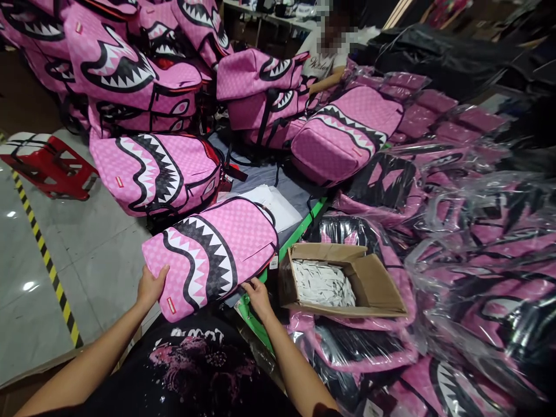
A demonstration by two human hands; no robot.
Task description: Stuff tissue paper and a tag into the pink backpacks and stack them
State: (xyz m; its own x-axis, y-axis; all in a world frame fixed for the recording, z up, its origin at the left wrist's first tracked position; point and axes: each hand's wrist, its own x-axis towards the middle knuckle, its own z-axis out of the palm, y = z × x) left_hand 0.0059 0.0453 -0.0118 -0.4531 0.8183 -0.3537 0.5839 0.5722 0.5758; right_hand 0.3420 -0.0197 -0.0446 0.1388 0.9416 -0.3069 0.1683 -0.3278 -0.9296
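In front of me a pink checkered backpack (249, 231) with a black-and-white shark-mouth print lies across the table edge. My left hand (152, 286) grips its bottom corner, thumb on top and the other fingers hidden beneath. At the near side edge, my right hand (258, 295) has its bent fingers closed on the bag's border; their tips are partly hidden. A small white tag (273, 262) hangs beside the bag's top end. Just beyond the bag lies a stack of white sheets (278, 205).
An open carton (373, 284) of small white packets sits on plastic-wrapped backpacks (473, 255) at right. More pink backpacks (160, 168) pile up left and ahead. A red stool (65, 168) stands on the floor at left. Another person (328, 63) is across the table.
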